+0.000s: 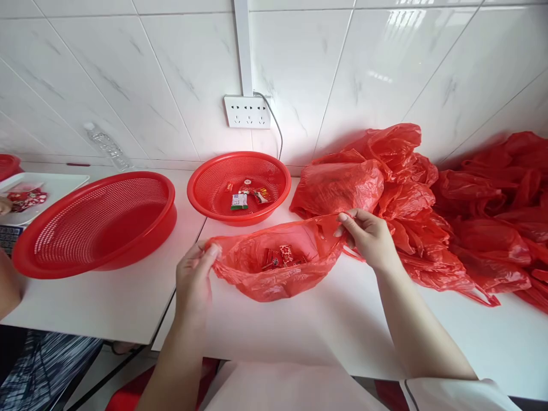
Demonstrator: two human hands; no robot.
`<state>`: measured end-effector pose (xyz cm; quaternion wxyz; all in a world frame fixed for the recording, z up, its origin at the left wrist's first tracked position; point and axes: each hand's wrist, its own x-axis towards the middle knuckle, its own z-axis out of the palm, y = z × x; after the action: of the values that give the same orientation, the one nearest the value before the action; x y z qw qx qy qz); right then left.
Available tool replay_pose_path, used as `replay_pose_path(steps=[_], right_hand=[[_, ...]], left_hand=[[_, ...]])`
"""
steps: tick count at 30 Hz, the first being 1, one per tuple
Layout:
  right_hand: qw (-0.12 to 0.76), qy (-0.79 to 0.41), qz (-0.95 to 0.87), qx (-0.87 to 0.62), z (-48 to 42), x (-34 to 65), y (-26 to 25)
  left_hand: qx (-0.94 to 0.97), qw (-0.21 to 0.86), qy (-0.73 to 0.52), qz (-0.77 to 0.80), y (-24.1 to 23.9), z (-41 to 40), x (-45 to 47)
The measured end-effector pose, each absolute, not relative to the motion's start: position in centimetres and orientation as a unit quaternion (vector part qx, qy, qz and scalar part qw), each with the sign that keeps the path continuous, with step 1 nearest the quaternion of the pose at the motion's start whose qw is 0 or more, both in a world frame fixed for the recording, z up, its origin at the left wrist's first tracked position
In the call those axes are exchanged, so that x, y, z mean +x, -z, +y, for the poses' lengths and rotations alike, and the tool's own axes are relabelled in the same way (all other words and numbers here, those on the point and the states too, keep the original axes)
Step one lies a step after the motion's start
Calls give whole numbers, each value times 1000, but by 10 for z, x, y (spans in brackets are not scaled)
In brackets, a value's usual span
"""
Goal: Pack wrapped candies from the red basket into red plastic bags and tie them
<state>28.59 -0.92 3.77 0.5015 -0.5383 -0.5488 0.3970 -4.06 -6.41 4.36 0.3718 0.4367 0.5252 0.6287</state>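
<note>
A thin red plastic bag lies open on the white table right in front of me. A few small wrapped sweets show inside it. My left hand pinches the left side of the bag's mouth. My right hand pinches the right side, near a handle, and the two hold the mouth stretched wide. Just behind the bag stands a small red perforated basket with a few wrapped sweets in it.
A larger red basket sits at the left. A heap of red plastic bags fills the right side against the tiled wall. A wall socket and a clear bottle are behind. Another person's arm is at the far left.
</note>
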Motion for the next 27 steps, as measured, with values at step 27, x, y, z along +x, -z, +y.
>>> replay_pose_path(steps=[27], right_hand=[[445, -185, -736, -475, -2, 271, -87]], left_hand=[[691, 358, -379, 500, -121, 0, -33]])
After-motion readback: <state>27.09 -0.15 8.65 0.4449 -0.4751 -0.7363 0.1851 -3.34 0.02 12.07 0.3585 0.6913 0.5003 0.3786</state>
